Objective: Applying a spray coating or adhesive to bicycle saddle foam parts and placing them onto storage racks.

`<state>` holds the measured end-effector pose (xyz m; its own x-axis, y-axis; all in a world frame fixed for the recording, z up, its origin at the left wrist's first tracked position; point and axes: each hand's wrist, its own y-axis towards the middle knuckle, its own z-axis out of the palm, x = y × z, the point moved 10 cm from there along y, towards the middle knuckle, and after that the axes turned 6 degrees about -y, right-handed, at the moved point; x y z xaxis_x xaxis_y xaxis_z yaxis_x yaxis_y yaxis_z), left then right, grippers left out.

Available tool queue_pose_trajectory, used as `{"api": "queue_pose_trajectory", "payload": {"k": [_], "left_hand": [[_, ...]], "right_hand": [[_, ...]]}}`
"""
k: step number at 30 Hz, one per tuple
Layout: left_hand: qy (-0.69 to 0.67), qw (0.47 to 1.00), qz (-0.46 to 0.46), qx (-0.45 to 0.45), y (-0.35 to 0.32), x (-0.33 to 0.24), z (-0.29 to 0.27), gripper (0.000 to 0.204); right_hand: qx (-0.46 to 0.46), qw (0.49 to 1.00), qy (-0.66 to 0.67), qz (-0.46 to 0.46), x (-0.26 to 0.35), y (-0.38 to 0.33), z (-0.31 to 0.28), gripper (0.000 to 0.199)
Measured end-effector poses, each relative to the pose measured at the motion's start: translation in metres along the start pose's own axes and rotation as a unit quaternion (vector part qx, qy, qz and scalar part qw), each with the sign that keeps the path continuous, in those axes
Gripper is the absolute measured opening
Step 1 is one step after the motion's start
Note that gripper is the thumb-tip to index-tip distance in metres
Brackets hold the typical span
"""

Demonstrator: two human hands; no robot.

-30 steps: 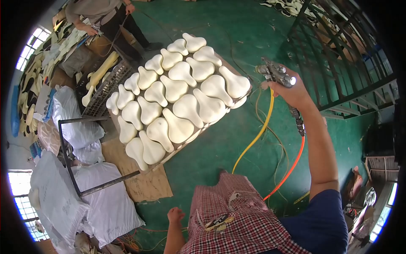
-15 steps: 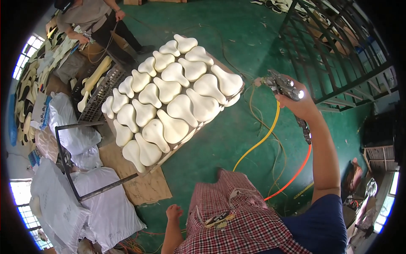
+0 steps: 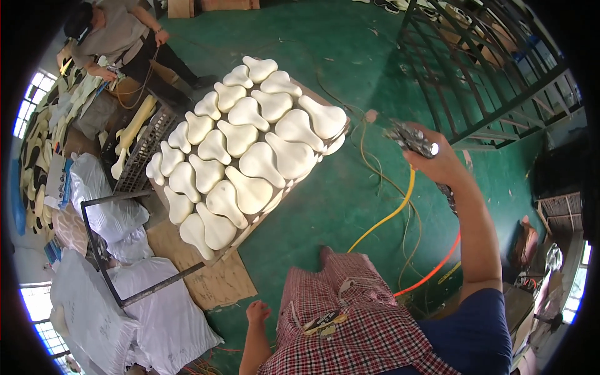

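Fingers of my left hand point(image 3: 257, 310), low at centre-left, hang loosely curled on nothing. Centre: cream saddle-shaped foam pads point(image 3: 247, 147) packed on a board. Right of centre, my right hand point(image 3: 437, 159) clamps a metal air tool point(image 3: 411, 139) trailing a yellow hose point(image 3: 390, 212).

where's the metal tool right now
In the head view the metal tool is held up in the right hand, right of centre, just right of the cream seat shapes, above the yellow hose.

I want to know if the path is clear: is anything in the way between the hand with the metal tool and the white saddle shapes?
Nothing solid shows between the right hand, holding the metal tool, and the white saddle shapes. Only hoses lie on the green floor below.
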<state>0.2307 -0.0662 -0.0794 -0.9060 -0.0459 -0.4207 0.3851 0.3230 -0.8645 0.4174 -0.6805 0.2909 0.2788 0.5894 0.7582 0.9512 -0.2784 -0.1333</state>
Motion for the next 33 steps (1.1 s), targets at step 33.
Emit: {"api": "queue_pose_trajectory", "payload": {"k": [33], "left_hand": [[-0.019,0.999,0.02,-0.019,-0.022,0.0,-0.003,0.023]], "right_hand": [[-0.033,0.993,0.113,-0.015,-0.036,-0.016,-0.002,0.047]]}}
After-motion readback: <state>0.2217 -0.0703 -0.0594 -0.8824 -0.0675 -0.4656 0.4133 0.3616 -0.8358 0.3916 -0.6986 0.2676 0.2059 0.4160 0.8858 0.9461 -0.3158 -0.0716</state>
